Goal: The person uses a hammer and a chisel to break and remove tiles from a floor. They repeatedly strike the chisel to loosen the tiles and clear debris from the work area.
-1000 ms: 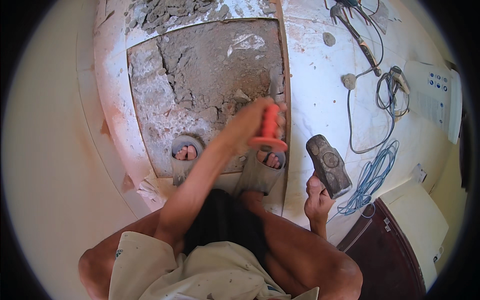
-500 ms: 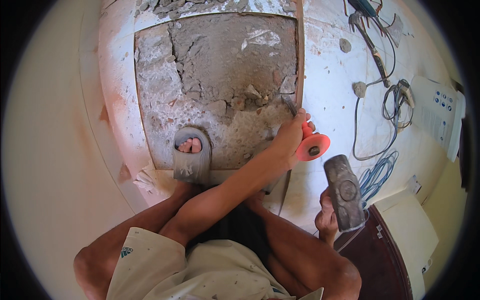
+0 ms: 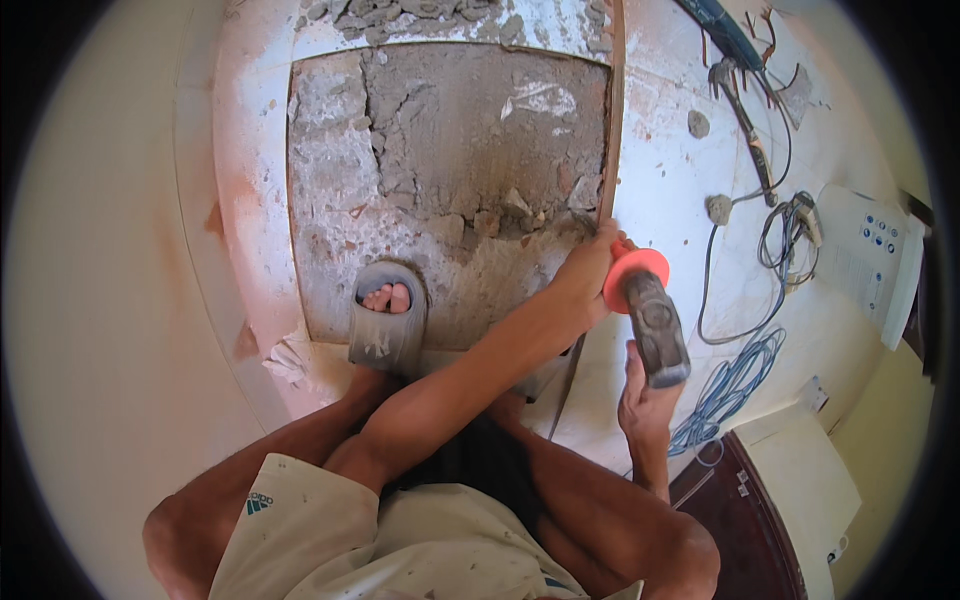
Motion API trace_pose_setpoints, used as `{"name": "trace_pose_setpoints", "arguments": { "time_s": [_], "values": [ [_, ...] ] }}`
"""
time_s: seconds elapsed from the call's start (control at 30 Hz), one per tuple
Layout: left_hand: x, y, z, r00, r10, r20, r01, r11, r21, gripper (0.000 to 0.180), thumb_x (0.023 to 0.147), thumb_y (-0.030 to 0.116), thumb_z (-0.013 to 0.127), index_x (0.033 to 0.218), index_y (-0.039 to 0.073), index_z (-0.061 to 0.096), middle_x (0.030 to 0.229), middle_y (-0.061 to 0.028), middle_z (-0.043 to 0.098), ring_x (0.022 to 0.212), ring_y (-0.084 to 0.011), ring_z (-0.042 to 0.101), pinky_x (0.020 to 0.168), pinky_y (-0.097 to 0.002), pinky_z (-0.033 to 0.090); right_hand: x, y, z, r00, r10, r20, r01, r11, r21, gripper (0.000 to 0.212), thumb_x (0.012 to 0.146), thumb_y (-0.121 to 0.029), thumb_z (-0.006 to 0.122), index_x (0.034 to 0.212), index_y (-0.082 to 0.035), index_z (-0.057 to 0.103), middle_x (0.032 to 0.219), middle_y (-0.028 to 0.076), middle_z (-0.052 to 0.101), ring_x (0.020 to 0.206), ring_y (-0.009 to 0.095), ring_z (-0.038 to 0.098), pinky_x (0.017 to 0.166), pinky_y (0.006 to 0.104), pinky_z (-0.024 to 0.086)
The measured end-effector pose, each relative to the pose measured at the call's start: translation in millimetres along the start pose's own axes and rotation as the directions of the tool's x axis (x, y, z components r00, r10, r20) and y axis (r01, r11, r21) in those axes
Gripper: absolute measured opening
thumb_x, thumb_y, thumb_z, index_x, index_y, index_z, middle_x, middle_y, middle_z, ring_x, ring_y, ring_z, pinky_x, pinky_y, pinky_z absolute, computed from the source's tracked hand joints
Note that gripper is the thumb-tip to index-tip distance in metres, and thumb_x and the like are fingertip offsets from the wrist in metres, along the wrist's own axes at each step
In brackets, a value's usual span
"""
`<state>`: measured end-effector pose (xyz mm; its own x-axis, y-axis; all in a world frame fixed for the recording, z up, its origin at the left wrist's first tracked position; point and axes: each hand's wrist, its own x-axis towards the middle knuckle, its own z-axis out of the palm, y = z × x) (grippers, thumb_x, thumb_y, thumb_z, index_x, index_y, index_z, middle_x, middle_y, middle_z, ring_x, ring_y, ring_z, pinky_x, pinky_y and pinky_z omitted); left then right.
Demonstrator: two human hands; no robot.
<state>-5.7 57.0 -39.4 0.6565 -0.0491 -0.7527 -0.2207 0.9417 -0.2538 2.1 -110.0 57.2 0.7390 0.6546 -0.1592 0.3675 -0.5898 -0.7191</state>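
My left hand (image 3: 592, 272) is closed round a chisel with an orange-red round hand guard (image 3: 622, 278). It holds the chisel at the right edge of a rectangular patch of broken concrete (image 3: 440, 130); the tip is mostly hidden by the hand. My right hand (image 3: 642, 400) is closed on a club hammer (image 3: 658, 335). The hammer's heavy steel head overlaps the guard and hides the chisel's struck end, so contact cannot be told. Loose concrete chunks (image 3: 515, 205) lie just left of the chisel. My left foot, in a grey slipper (image 3: 385, 335), stands on the patch's near part.
At the far right lie a dark power tool (image 3: 725, 35), another long-handled hammer (image 3: 748, 130) and a looped black cable (image 3: 775, 240). A white container (image 3: 865, 250) and a coil of blue cord (image 3: 725, 385) are nearer. More rubble (image 3: 420, 15) lies beyond the patch.
The hammer has swung up and left, from apart on the right to the chisel's guard end. My left hand keeps its hold on the chisel. The whole view has shifted slightly.
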Motion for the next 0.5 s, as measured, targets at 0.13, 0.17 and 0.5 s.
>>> {"name": "trace_pose_setpoints", "arguments": {
  "time_s": [0.13,0.17,0.5],
  "values": [
    [3.6,-8.9,-6.5,0.998,0.067,-0.002,-0.066,0.986,0.15,0.029,0.105,0.033,0.059,0.099,0.004,0.057,0.088,-0.0039,0.057,0.075,-0.0152,0.061,0.065,-0.0312,0.055,12.3,-11.3,-6.0,0.953,0.288,0.09,-0.301,0.932,0.202,0.026,0.106,-0.026,0.059,0.095,-0.003,0.058,0.073,-0.002,0.052,0.063,0.007,0.044,0.056,0.0243,0.034],
    [-0.9,-12.2,-15.1,0.996,0.085,-0.019,-0.079,0.972,0.223,0.031,0.105,0.035,0.059,0.101,0.004,0.057,0.088,-0.0038,0.056,0.073,-0.0151,0.061,0.063,-0.0314,0.055,11.8,-11.5,-5.8,0.946,0.302,0.116,-0.322,0.916,0.238,0.03,0.109,-0.03,0.055,0.089,-0.007,0.055,0.067,-0.007,0.044,0.055,0.004,0.036,0.049,0.0232,0.029],
    [-11.8,-15.4,-76.9,0.985,0.141,0.1,-0.171,0.7,0.694,0.034,0.106,0.041,0.056,0.108,0.007,0.053,0.079,-0.0019,0.055,0.063,-0.0124,0.058,0.058,-0.0297,0.054,-20.1,12.8,-11.5,0.963,0.264,0.058,-0.27,0.94,0.21,0.029,0.104,-0.024,0.064,0.089,0.001,0.065,0.061,-0.001,0.049,0.057,0.007,0.04,0.051,0.0281,0.031]
  ]
}}
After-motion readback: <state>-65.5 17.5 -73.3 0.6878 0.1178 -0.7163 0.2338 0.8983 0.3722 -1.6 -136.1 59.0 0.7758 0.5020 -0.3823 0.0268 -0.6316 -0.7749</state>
